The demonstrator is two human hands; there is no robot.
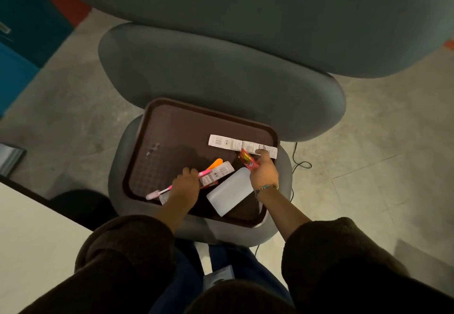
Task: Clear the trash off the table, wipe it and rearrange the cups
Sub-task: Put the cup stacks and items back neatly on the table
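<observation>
A brown tray (pixel 172 127) lies on a small grey stool. My left hand (pixel 185 184) grips a pink toothbrush (pixel 157 193) over the tray's near left part. Beside it lie an orange piece (pixel 215 163) and a small printed carton (pixel 216 172). My right hand (pixel 264 171) holds a red wrapper (pixel 248 160), and its fingertips touch a long white paper strip (pixel 235 143) at the tray's far right. A flat white card (pixel 231 193) sits in the near right part, just left of my right wrist.
The stool (pixel 118 166) stands against a larger grey seat (pixel 208 68). A white table edge (pixel 32 225) is at the lower left. A thin black cable (pixel 301 165) runs over the floor to the right. Blue cabinets (pixel 22 31) stand far left.
</observation>
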